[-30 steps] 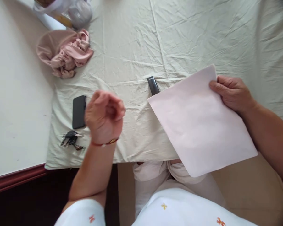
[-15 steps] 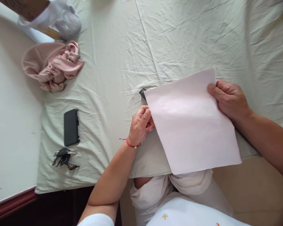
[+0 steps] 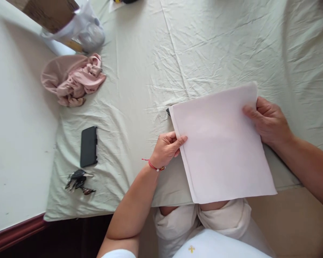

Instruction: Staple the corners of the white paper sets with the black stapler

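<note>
A pale pink folded cloth [image 3: 220, 147] lies flat over the near edge of a table covered with a wrinkled light green sheet [image 3: 204, 46]. My left hand [image 3: 167, 149] pinches the cloth's left edge, thumb on top. At the far right corner of the cloth, my right hand [image 3: 267, 120] grips it with the fingers curled over the edge. A small dark object [image 3: 168, 111] peeks out from under the cloth's upper left corner; most of it is hidden.
A black phone [image 3: 88, 146] and a bunch of keys [image 3: 79, 180] lie on the sheet at the left. A crumpled pink garment [image 3: 74, 79] sits further back, beside a plastic bag [image 3: 82, 30]. Bare white tabletop [image 3: 16, 125] lies left of the sheet.
My left hand came from above the phone to the cloth's left edge and took hold of it. The cloth settled flatter and squarer, covering most of the dark object.
</note>
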